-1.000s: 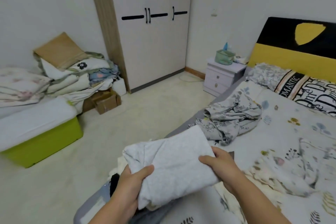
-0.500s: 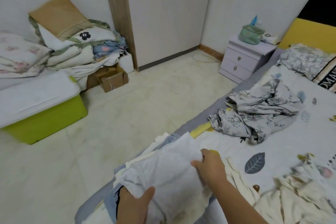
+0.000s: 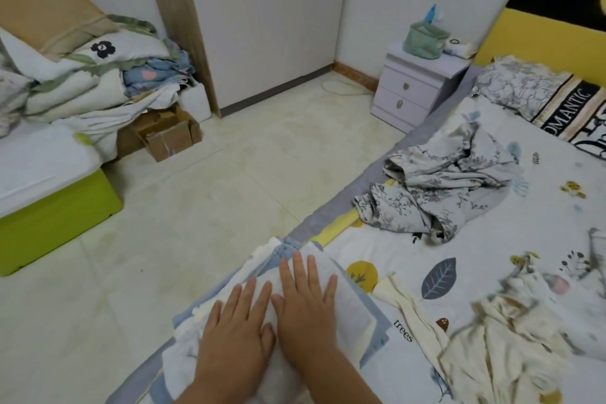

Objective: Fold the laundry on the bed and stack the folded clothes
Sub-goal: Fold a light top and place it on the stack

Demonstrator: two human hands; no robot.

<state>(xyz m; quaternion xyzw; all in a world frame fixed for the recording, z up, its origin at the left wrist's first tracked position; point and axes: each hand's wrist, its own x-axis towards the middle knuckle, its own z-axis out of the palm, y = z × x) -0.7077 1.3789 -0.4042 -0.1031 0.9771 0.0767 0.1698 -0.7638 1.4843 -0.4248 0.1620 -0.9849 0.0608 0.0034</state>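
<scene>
Folded white garment (image 3: 347, 302) sits on top of stack of folded clothes (image 3: 262, 267) at near edge of bed (image 3: 492, 249). Left hand (image 3: 234, 336) and right hand (image 3: 305, 308) both flat on it, fingers straight, slightly spread, pressing down. Crumpled floral garment (image 3: 439, 190) further up bed, cream clothes (image 3: 492, 334) heaped just right of stack.

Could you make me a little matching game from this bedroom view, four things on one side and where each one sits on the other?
Things:
1. Grey floral garment
2. Green pouch
3. Cardboard box
4. Both hands (left hand, right hand)

Places:
A. On the floor beside the wardrobe
B. Flat on the folded stack at the bed's edge
C. Crumpled on the bed, unfolded
D. On top of the nightstand

Pairs: 1-C, 2-D, 3-A, 4-B
</scene>
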